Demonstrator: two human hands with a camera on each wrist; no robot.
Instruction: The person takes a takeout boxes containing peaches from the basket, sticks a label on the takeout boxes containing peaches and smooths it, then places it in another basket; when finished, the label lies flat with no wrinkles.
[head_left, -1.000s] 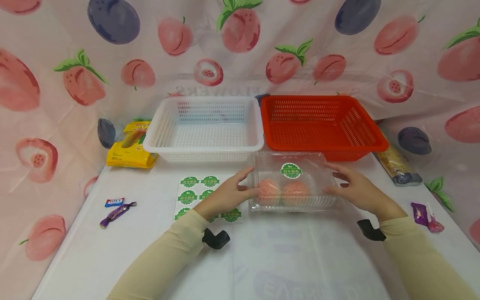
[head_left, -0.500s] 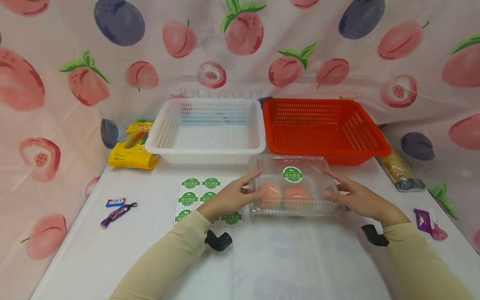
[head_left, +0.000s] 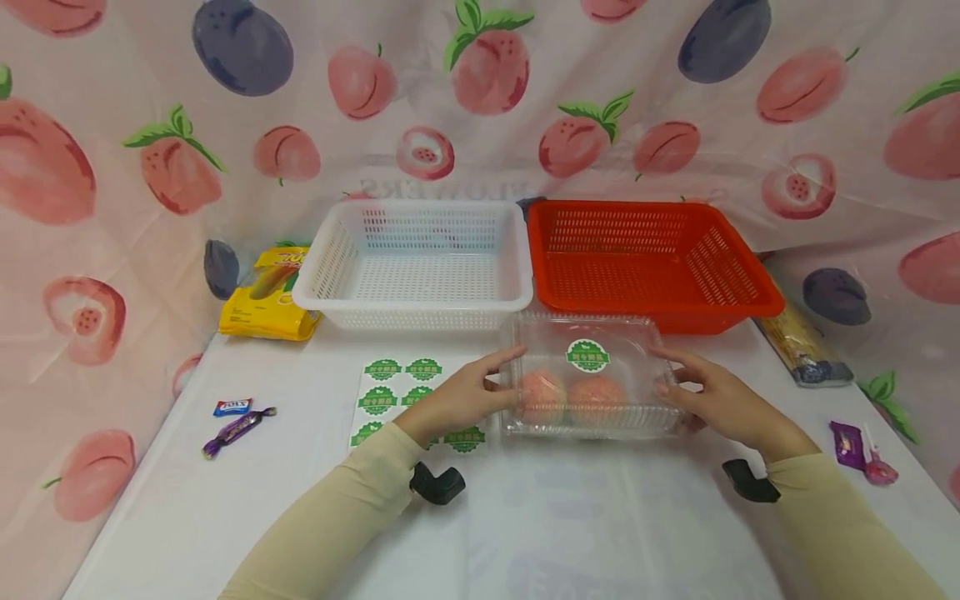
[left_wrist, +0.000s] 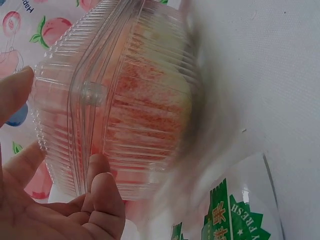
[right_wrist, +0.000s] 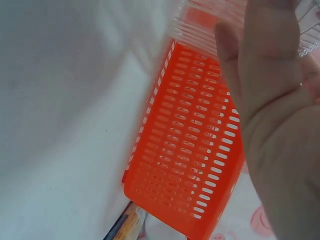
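A clear plastic clamshell box (head_left: 630,367) with a ribbed rim is in the head view, in front of the baskets. Two pinkish peaches (head_left: 597,398) show inside, and a round green-and-white sticker (head_left: 588,356) is on its lid. My left hand (head_left: 459,398) grips the box's left end, thumb and fingers at the rim; in the left wrist view its curled fingers (left_wrist: 102,185) touch the seam. At the opposite end, my right hand (head_left: 723,404) holds the box; some of its fingertips are hidden. Beside my left hand lies a sheet of green stickers (head_left: 377,400).
A white basket (head_left: 412,304) and a red basket (head_left: 660,315) stand behind the box. Left are a yellow packet (head_left: 266,312) and wrapped candies (head_left: 238,429). Right lie a long packet (head_left: 806,346), a purple candy (head_left: 847,444) and a pink lollipop (head_left: 879,471).
The head view has shifted, so everything appears slightly lower in it. Both hands keep their hold on the box, which stays nearly in place before the baskets.
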